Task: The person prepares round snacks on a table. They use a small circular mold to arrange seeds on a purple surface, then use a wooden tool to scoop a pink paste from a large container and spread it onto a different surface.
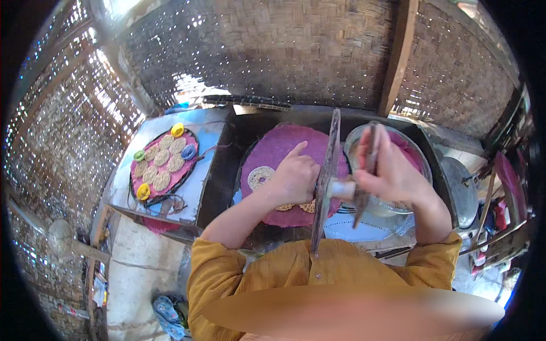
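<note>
Above the table I hold a wooden hand press in two parts. My left hand [294, 177] is curled against the long wooden bar [327, 179], its index finger stretched out; the inner side of that grip is hidden. The fingers of my right hand [390, 168] close around a shorter wooden handle [361, 204]. Between the two bars shows a pale cylinder [342, 189]. Below my left hand lies a round tray lined with purple cloth [281, 149]. On it sits a white ring [261, 177] with noodle-like dough inside, and dough coils [308, 207] show under my wrist.
At left, an oval tray with pink cloth [170, 181] holds several dough discs [161, 157] and coloured rings [178, 129]. A large basin [422, 164] with purple cloth stands under my right hand. Woven bamboo walls [298, 51] rise behind. A round metal lid [458, 192] is at right.
</note>
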### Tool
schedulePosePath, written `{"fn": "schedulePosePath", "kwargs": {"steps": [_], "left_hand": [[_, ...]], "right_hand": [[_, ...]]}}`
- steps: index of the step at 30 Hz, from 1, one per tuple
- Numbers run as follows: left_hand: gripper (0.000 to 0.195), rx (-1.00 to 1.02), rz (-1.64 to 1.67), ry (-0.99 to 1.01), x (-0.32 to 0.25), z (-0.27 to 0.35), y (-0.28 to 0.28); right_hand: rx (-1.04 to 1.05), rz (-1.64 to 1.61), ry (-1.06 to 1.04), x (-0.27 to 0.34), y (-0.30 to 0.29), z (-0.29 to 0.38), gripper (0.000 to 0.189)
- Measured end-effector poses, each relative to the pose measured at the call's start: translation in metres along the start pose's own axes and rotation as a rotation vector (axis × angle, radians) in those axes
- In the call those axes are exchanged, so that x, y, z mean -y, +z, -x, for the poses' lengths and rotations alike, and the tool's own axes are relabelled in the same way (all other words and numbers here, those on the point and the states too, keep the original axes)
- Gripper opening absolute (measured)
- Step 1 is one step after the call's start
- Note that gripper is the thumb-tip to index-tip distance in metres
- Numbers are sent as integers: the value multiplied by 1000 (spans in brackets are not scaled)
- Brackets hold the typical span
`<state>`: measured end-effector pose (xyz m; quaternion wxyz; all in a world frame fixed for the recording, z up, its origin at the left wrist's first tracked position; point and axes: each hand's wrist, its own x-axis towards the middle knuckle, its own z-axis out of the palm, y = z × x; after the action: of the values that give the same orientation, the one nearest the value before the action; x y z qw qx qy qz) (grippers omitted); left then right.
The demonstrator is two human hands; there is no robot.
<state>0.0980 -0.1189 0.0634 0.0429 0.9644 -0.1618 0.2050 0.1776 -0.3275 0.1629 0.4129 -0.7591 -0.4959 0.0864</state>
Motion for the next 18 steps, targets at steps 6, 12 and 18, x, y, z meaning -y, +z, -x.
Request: {"fn": "schedulePosePath", "kwargs": {"steps": [6,12,18], "left_hand": [[59,-175,999,-216,19,3,31],[67,-76,1187,-63,-14,-36,18],[21,-754,1739,281,-34,-62,16]], "right_hand": [[-624,-255,-181,-54,-76,65,42],[-1238,-640,-764,-86,-33,56,30],[-921,-866,-438,-110,31,43,43]]}}
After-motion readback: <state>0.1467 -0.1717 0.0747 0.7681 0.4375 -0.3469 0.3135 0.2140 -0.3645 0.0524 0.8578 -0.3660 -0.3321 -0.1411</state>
